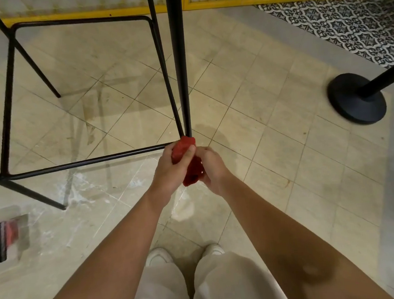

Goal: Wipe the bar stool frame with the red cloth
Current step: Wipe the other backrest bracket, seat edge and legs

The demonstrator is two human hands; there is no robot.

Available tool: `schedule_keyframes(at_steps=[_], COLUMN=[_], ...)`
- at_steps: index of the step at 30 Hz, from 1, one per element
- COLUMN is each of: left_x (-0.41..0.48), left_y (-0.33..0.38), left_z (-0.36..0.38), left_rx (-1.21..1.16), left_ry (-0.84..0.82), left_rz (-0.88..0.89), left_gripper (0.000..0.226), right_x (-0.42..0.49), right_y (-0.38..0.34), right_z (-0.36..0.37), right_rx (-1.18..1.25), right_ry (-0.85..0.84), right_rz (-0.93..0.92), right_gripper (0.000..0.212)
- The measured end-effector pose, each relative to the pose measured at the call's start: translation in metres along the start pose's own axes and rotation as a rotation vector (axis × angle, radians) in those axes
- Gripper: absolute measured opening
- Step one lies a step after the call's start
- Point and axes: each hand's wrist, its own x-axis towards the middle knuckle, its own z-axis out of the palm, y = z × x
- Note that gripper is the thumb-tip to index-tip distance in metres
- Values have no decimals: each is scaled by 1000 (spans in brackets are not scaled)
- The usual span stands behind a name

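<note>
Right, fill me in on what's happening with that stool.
A person stands over the black bar stool frame, gripping a bunched red cloth with both the left hand and the right hand. The cloth sits at the corner where the footrest rail meets a leg.

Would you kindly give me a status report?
Left hand and right hand grip crumpled red cloth. Cloth at black metal bar stool frame, footrest corner. Nothing in the way.

thin black metal bar stool frame [90,162] | standing on floor || bunched red cloth [184,150] | wrapped on frame's near corner
</note>
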Motion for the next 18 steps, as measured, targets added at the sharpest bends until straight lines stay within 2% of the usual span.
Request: schedule_keyframes(at_steps=[3,7,10,13,15,18], left_x=[3,13,27,39,45,49], left_y=[-8,-6,4,10,12,13], left_z=[-6,-14,-16,-14,-9,2], left_rx=[-1,-22,51,243,426,575], left_ry=[19,105,224,293,289,208], left_rz=[38,27,61,165,197,142], left_gripper=[42,37,36,36,37,33], right_x=[-1,1,7,13,17,23], right_y=[2,-4,-7,-9,-9,-10], right_z=[-2,-1,1,-5,-9,-7], right_rx=[144,186,183,83,7,-138], right_ry=[-101,-166,-125,-11,52,89], right_rz=[37,77,76,35,16,-46], right_gripper=[31,34,36,26,21,29])
